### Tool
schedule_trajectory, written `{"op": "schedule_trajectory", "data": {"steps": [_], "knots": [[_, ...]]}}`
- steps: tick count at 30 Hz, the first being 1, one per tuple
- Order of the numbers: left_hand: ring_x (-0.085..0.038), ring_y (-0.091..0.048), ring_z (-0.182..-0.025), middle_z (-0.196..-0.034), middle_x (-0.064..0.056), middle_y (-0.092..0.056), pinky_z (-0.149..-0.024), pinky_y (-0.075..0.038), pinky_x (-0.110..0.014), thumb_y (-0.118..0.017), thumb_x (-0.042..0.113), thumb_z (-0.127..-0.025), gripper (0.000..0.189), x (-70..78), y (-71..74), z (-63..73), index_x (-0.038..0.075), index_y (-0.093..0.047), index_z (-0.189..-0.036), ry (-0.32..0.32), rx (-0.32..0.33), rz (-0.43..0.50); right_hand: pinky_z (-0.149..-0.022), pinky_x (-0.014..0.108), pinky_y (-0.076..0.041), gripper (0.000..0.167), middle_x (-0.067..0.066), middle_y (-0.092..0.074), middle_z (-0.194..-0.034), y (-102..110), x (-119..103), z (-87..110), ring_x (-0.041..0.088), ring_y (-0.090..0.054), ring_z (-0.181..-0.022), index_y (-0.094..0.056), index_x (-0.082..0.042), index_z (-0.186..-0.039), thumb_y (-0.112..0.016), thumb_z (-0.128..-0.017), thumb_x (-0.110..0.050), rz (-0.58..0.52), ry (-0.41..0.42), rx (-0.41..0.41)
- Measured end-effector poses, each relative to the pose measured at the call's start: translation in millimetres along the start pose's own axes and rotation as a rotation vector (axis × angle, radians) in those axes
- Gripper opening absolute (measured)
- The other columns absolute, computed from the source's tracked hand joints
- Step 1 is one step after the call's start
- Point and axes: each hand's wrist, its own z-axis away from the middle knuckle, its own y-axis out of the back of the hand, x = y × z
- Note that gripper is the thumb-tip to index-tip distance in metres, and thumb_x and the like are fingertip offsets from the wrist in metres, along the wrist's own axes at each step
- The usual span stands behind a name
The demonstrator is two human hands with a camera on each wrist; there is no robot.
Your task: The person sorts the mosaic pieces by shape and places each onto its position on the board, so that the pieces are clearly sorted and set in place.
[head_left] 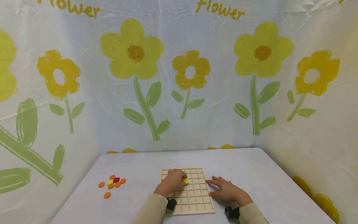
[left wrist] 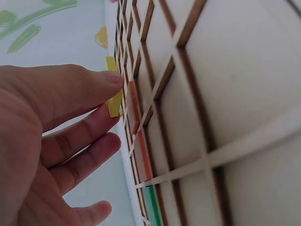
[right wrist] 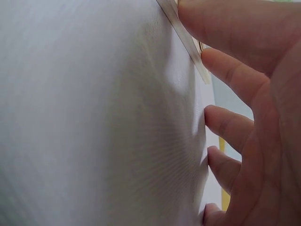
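A wooden grid board (head_left: 193,200) lies on the table in front of me, divided into square cells. Over its upper part, my left hand (head_left: 174,179) pinches a thin yellow tile (head_left: 185,180) between thumb and index finger. The left wrist view shows the yellow tile on edge, close to the grid, with the other fingers loosely bent. Beyond it, two reddish-orange tiles (left wrist: 142,157) and a green tile (left wrist: 151,205) sit in cells; in the head view the left hand covers them. My right hand (head_left: 226,190) is spread at the board's right edge, thumb and index fingertips touching it.
To the left of the board lie several orange discs (head_left: 107,195) on the white table (head_left: 134,193), grouped around a pale yellow square (head_left: 110,182) and a red square (head_left: 116,179). A flower-printed cloth (head_left: 218,124) hangs behind the table and along its sides.
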Motion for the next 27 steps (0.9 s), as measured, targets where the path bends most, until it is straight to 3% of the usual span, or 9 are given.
{"op": "schedule_trajectory", "data": {"steps": [6,19,27], "knots": [[-0.013,-0.055,-0.079,-0.086,0.006,-0.066,-0.099,-0.039,-0.056,-0.063,0.008,-0.081,0.018,1.9,-3.5,-4.4,0.015,-0.073,-0.094,-0.019,-0.001,0.010,-0.108,0.073,-0.015,0.061,0.012,-0.040,-0.152,0.2,-0.6,-0.3,0.046,-0.027,-0.143,-0.054,-0.027,-0.138,-0.066,-0.083,-0.053,-0.006,0.008,0.004],[-0.028,-0.060,-0.107,-0.110,0.000,-0.070,-0.104,-0.035,-0.060,-0.061,0.013,-0.089,0.023,10.1,-2.0,-8.9,0.015,-0.073,-0.109,-0.008,-0.022,-0.029,-0.107,0.073,-0.015,0.060,0.011,-0.041,-0.152,3.0,-2.8,0.9,0.046,-0.027,-0.143,-0.054,-0.027,-0.137,-0.067,-0.083,-0.051,-0.007,0.006,0.006],[-0.026,-0.059,-0.103,-0.105,0.002,-0.070,-0.105,-0.035,-0.061,-0.061,0.011,-0.089,0.017,12.0,-5.8,-12.1,0.017,-0.073,-0.098,-0.014,-0.042,-0.032,-0.107,0.073,-0.014,0.060,0.012,-0.041,-0.152,-0.9,0.7,0.5,0.046,-0.026,-0.143,-0.055,-0.027,-0.136,-0.067,-0.083,-0.051,-0.027,0.010,0.006]]}}
